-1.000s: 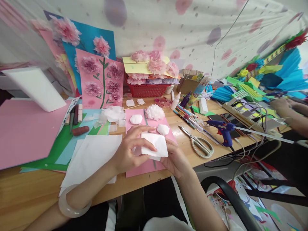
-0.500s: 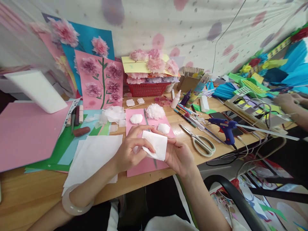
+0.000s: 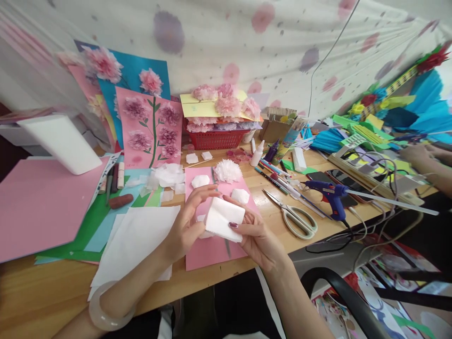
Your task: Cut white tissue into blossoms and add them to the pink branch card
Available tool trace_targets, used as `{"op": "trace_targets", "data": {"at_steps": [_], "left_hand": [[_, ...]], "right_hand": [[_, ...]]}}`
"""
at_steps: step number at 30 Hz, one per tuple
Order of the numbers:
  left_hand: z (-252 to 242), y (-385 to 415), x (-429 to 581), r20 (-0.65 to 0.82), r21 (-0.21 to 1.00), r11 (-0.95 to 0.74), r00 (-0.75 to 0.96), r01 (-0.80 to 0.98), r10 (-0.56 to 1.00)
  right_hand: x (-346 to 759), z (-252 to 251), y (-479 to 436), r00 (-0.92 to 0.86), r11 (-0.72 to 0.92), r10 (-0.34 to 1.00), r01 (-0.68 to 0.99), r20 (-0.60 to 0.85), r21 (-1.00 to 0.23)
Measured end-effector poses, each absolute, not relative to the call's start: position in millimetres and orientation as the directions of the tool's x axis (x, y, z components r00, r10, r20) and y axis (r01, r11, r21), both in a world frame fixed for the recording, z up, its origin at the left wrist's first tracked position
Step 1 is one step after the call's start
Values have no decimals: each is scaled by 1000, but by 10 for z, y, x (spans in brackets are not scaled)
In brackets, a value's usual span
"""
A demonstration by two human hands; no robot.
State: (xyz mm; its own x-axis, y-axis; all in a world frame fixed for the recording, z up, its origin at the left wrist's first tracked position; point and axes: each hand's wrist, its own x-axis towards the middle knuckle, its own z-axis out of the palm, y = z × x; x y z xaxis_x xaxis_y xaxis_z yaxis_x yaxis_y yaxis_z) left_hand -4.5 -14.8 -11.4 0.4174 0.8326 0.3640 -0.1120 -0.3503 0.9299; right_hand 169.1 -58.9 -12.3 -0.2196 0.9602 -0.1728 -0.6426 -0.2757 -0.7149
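Both my hands hold a folded white tissue paper piece [image 3: 223, 220] just above a pink card [image 3: 212, 245] at the table's near edge. My left hand [image 3: 187, 223] pinches its left side, fingers curled, and wears a pale bangle on the wrist. My right hand [image 3: 254, 237] grips the right side with the thumb on top. On the pink card lie a fluffy white tissue flower [image 3: 228, 170] and two small white tissue pads [image 3: 200, 181].
White tissue sheets [image 3: 136, 240] lie left of my hands. Scissors [image 3: 294, 217] and a blue glue gun [image 3: 330, 195] lie to the right, with pens and a glue bottle [image 3: 257, 153]. A red basket [image 3: 215, 139] with paper flowers stands behind. Another person's hand [image 3: 418, 155] is far right.
The tissue piece has been folded smaller between my hands. My right thumb has come over its top. Both hands stay in the same spot above the pink card.
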Motion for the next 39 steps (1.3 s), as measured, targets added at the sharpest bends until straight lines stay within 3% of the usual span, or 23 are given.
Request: {"op": "trace_targets", "data": {"at_steps": [3,5,10,14,29,39], "left_hand": [[-144,-145,-21,257,933,-135,352,-334,900],[-139,-166,10,176,925,-29,359,-378,917],[-53,-243,92,10,972,77,370,-222,929],[-8,-247,103,-64,988,105,307,-117,950],[-38,-217,89,-76,980,114,220,-165,972],[-45,-207,103,117,968,-101,57,-230,991]], "right_hand": [[1648,-120,-572,-123,-183,983,-687,-135,-703],[1598,-108,-561,-37,-91,995,-697,-92,-712],[1449,-106,-544,147,109,989,-654,16,-749],[1379,-119,-544,208,147,978,-611,22,-778],[1357,-141,-537,297,199,954,-553,31,-809],[1267,-141,-525,348,230,937,-619,0,-751]]}}
